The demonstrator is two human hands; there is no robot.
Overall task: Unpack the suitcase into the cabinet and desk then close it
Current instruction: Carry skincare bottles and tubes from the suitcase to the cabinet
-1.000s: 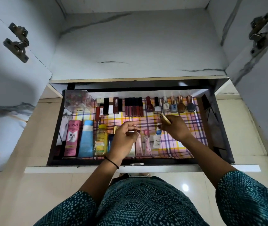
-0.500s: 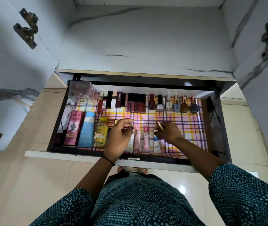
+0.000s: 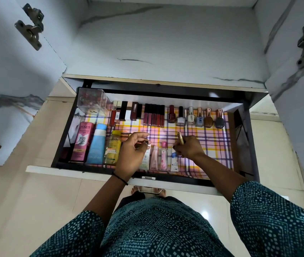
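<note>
I see right hand (image 3: 189, 147) pinching thin gold tube (image 3: 180, 138) over drawer (image 3: 247, 141); left hand (image 3: 133, 148) curled above small bottles (image 3: 154, 158), can't tell its grip.

A home, judging by the cosmetics drawer (image 3: 64, 169).

**Contents of one open drawer (image 3: 240, 138), counted.**

- **Drawer floor:** one plaid liner (image 3: 212, 145).
- **Along the drawer's back wall:**
  - one clear box (image 3: 91, 101) in the left corner
  - a cluster of lipsticks (image 3: 123, 113), roughly seven; overlap prevents an exact count
  - five dark-capped lip glosses (image 3: 154, 117)
  - six nail-polish bottles (image 3: 190, 117)
- **Along the drawer's front wall:**
  - one pink tube (image 3: 82, 141)
  - one blue tube (image 3: 97, 143)
  - one yellow bottle (image 3: 113, 147)
  - four small tubes and bottles (image 3: 154, 158)
- **Over the drawer's middle:** two hands, the left hand (image 3: 132, 153) and the right hand (image 3: 190, 148), with one slim gold stick (image 3: 180, 138) pinched in the right.
</note>
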